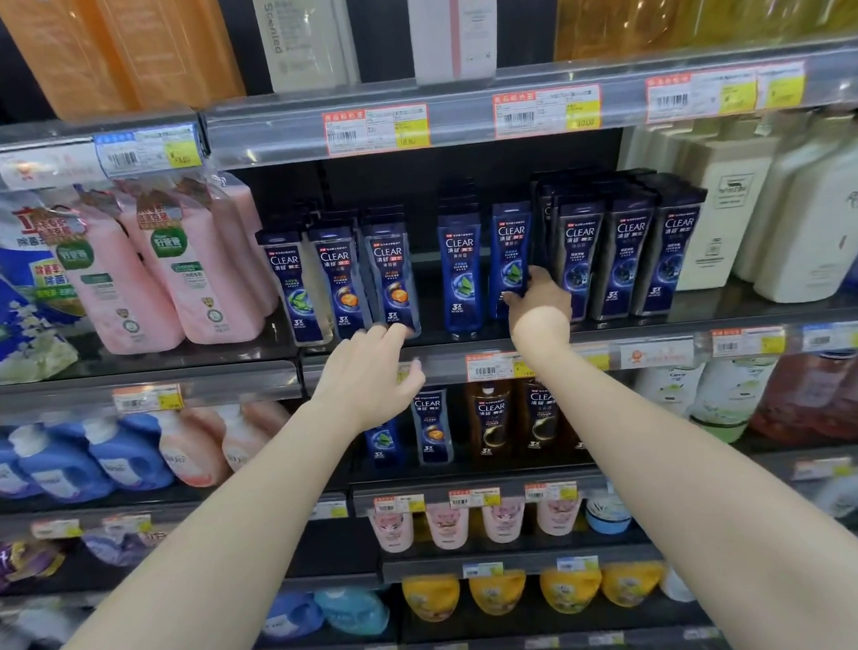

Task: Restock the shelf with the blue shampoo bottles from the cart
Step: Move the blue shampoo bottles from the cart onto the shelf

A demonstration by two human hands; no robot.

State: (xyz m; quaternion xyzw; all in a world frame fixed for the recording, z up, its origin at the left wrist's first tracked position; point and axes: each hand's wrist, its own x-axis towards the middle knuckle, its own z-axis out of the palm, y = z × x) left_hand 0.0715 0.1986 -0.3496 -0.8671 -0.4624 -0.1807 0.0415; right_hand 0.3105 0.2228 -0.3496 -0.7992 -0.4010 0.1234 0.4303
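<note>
Blue CLEAR shampoo bottles stand in a row on the middle shelf (468, 360). My right hand (537, 301) grips the lower part of one blue bottle (511, 241) that stands upright next to another blue bottle (461, 268). My left hand (370, 377) hovers at the shelf's front edge with relaxed fingers, just below a bottle with an orange label (391, 277); it holds nothing. A gap lies between that bottle and the blue pair. The cart is out of view.
Dark CLEAR bottles (627, 254) crowd the right of my right hand, with white pump bottles (804, 225) beyond. Pink refill packs (176, 273) stand at the left. More CLEAR bottles (432, 424) fill the shelf below. The shelf above (456, 119) overhangs closely.
</note>
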